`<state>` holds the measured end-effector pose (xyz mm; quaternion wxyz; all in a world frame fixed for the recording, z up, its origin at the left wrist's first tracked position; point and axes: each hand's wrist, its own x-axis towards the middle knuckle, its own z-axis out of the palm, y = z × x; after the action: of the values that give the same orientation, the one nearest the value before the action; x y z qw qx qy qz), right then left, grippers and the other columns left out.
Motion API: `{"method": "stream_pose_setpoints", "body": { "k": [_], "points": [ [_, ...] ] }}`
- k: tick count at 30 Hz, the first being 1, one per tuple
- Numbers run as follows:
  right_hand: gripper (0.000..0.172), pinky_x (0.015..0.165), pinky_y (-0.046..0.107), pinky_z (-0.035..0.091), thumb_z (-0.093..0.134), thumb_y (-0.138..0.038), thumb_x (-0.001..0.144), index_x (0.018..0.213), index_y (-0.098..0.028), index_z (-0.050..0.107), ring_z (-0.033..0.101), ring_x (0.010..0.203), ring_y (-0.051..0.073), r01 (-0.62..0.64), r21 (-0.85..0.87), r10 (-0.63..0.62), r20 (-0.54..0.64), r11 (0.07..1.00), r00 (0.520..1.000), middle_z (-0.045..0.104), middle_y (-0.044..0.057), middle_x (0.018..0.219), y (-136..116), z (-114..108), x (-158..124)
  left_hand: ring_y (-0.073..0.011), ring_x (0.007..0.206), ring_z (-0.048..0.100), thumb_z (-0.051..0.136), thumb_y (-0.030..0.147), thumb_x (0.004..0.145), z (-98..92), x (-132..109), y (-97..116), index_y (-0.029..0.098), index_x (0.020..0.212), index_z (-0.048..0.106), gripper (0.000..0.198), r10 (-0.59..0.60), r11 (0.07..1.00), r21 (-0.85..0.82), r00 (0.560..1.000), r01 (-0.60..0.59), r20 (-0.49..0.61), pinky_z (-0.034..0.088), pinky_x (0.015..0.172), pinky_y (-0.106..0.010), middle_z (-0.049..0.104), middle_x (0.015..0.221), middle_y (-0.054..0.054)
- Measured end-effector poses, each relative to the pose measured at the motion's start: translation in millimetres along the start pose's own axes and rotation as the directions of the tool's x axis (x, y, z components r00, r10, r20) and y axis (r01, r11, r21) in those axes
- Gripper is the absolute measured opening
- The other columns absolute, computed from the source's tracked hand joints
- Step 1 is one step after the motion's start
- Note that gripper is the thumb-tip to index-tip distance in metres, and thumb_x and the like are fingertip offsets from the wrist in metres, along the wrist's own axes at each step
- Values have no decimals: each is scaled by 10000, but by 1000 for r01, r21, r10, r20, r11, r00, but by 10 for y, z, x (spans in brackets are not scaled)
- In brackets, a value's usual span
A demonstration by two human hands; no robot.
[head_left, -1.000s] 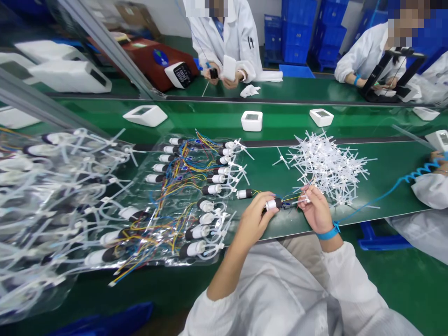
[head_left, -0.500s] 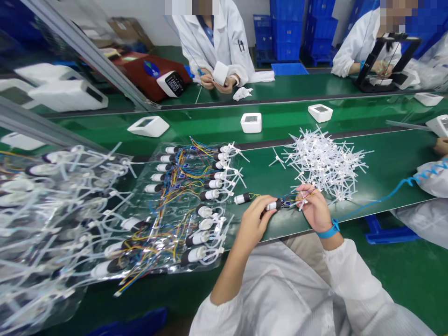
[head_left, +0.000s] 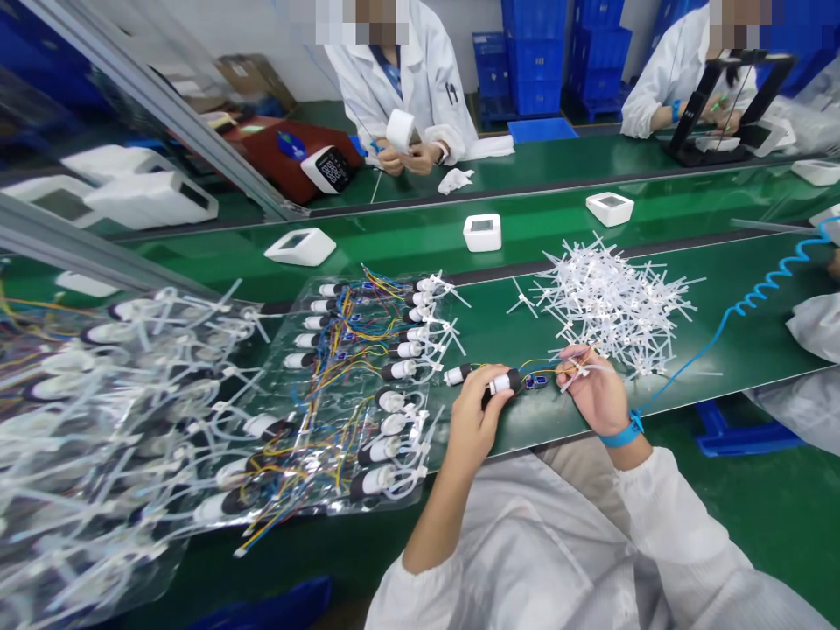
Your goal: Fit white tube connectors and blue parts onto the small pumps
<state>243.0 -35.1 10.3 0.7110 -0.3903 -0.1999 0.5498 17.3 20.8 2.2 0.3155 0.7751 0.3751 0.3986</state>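
Note:
My left hand [head_left: 478, 407] is closed around a small white-and-black motor [head_left: 504, 383], thumb in front and fingers behind. Yellow and blue wires [head_left: 539, 363] run from it toward my right hand. My right hand [head_left: 598, 398], palm turned up, pinches a white branched tube piece [head_left: 581, 371] together with some wire ends. Small dark-blue parts [head_left: 536, 382] lie on the bench between the hands. A second white-and-black motor [head_left: 458, 374] lies just beyond my left hand. Behind my right hand is a pile of white branched tube pieces [head_left: 610, 302].
Clear plastic trays [head_left: 308, 490] of wired motors and tubing stand at my left. Beyond the bench a green conveyor carries white devices [head_left: 482, 233]. A blue coiled cord [head_left: 722, 324] runs from my right wristband. Two co-workers in white coats [head_left: 430, 79] sit opposite.
The motor in my left hand has turned and shows more clearly, and the wires arch higher. White devices on the conveyor have shifted right. The coiled cord hangs differently.

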Motion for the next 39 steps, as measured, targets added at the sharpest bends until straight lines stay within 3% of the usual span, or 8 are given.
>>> {"method": "stream_pose_setpoints", "body": {
  "k": [7,12,15,20,26,29,31,39],
  "points": [
    [668,617,344,473,674,-894,913,1008,-243,791,505,659,212,-8,-32,9,31,999,999,470,-14,700,-52,46,-23,-247,1136,757,583,321,1124,-1,-50,-6,231,1314,683,232,-102,995,7,988,103,-115,621,965,-357,773,1255,-98],
    [469,627,327,452,880,-660,877,1073,-248,776,491,676,197,62,-77,-59,52,995,997,495,-29,706,-45,56,-46,-245,1169,751,609,310,1118,17,-52,18,238,1326,655,225,-120,993,-45,974,113,-193,628,989,-365,754,1283,-109],
    [356,651,320,470,914,-513,871,1070,-248,783,540,727,194,65,-105,-61,37,992,997,623,7,796,-31,47,-55,-256,1231,743,639,280,1098,38,-42,19,237,1309,651,216,-134,989,-81,980,123,-149,623,1042,-395,748,1326,-117],
    [267,668,298,517,925,-329,805,1021,-249,790,615,843,205,46,-112,-46,8,993,999,669,25,914,6,39,-40,-261,1292,718,648,193,1064,39,-13,5,238,1226,654,168,-75,993,-95,993,66,-91,593,1108,-451,747,1360,-116],
    [257,698,302,590,933,-340,816,924,-252,718,677,954,219,82,-157,-76,46,984,996,703,49,1123,41,12,-35,-254,1202,720,672,177,1042,10,9,30,235,1153,694,127,1,999,-38,998,-3,-56,600,1041,-420,740,1246,-101],
    [362,739,314,625,961,-381,836,851,-246,625,724,1089,255,90,-254,-66,101,963,993,733,76,1300,55,10,-36,-242,1189,716,673,147,1034,14,10,48,233,1159,683,152,41,998,-49,998,-43,-44,599,1012,-385,726,1238,-97],
    [431,757,317,631,967,-389,843,846,-253,558,742,1157,276,87,-292,-48,137,953,989,770,76,1284,76,24,-31,-234,1187,716,670,126,1031,23,10,55,231,1157,671,164,76,995,-66,997,-78,-26,596,1007,-370,721,1237,-95],
    [431,702,293,592,962,-409,838,1008,-290,585,707,731,160,96,-357,-59,115,929,992,775,-43,915,168,70,33,-237,1251,693,588,136,1084,13,1,87,221,1221,659,176,153,981,-134,986,-142,69,586,1041,-377,691,1310,-132]
  ]
}}
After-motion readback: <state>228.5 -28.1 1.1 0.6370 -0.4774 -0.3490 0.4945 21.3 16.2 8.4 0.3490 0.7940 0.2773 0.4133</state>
